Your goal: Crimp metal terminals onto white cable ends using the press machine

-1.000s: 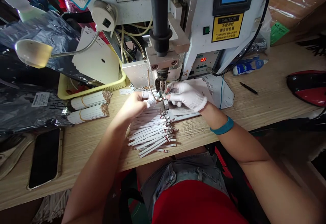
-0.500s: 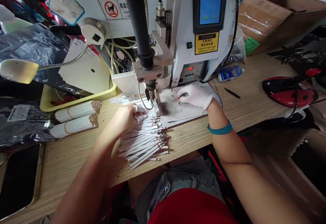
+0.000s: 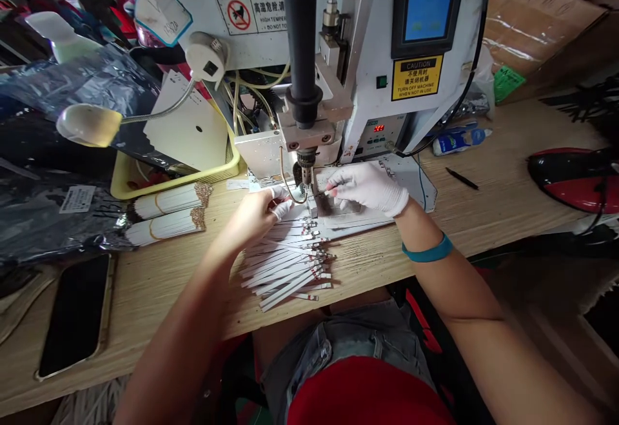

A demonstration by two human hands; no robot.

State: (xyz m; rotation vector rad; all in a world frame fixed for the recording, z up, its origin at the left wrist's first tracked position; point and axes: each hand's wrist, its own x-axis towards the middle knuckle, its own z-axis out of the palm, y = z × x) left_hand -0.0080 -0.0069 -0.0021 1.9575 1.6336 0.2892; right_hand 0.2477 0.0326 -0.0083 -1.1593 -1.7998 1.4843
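Observation:
Under the machine's head [image 3: 305, 170], my left hand [image 3: 264, 209], with white coverings on its fingertips, is pinched at the left of the nozzle; what it grips is too small to make out. My right hand [image 3: 368, 187], in a white glove, is closed just right of the nozzle, over the metal work plate [image 3: 355, 218]. Its thumb and forefinger meet on something small that I cannot make out. Many white strips [image 3: 285, 264] with small metal and red ends lie fanned out on the table below the nozzle.
Two banded white bundles [image 3: 167, 226] lie left, by a yellow basket [image 3: 178, 181] and a phone [image 3: 75, 315]. A lamp [image 3: 89, 125] leans in above. Rightward are a blue-white tube [image 3: 461, 139], a black pen [image 3: 461, 178], a red-black object [image 3: 575, 180] and a cardboard box [image 3: 536, 19].
The view has shifted, so the scene sits further right. My right hand has moved left, closer to the nozzle. The red display reading has changed.

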